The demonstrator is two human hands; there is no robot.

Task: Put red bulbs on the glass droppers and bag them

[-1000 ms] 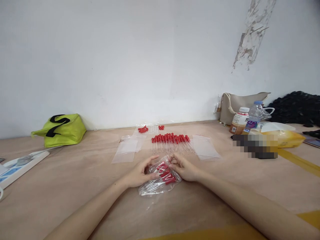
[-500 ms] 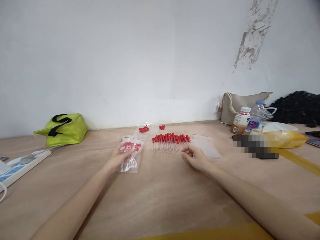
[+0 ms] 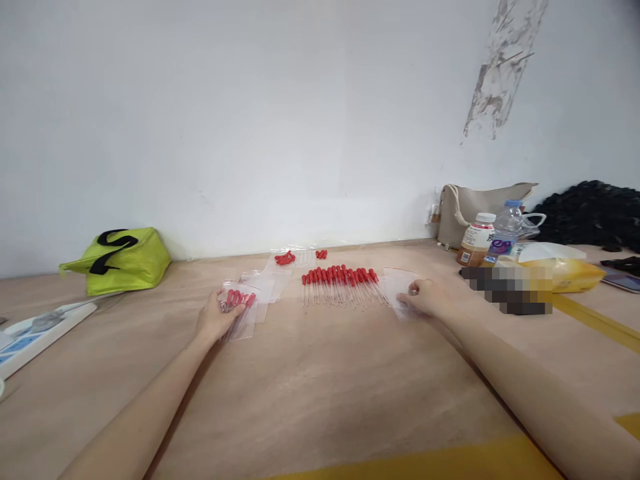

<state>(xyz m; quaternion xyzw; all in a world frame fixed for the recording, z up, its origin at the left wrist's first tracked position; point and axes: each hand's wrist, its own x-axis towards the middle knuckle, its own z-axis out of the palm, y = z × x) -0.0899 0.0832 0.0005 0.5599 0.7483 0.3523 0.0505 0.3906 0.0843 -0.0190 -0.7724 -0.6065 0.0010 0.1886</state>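
Note:
My left hand is closed around a clear zip bag with red-bulbed droppers inside, their red ends toward the top. Flat zip bags lie just beyond it. A row of loose droppers with red rubber bulbs and thin clear stems is spread across the middle of the table, bulbs facing the wall. At the row's right end, my right hand pinches the right side of a flat zip bag; its fingertips are partly hidden.
Farther back, red bulbs in clear plastic lie by the wall. A lime-green bag and a power strip are at left. At right stand bottles, a beige bag and a yellow tissue pack.
My left hand has moved left with the filled bag, uncovering flat bags behind it. My right hand has shifted right, from the dropper stems onto the flat zip bag.

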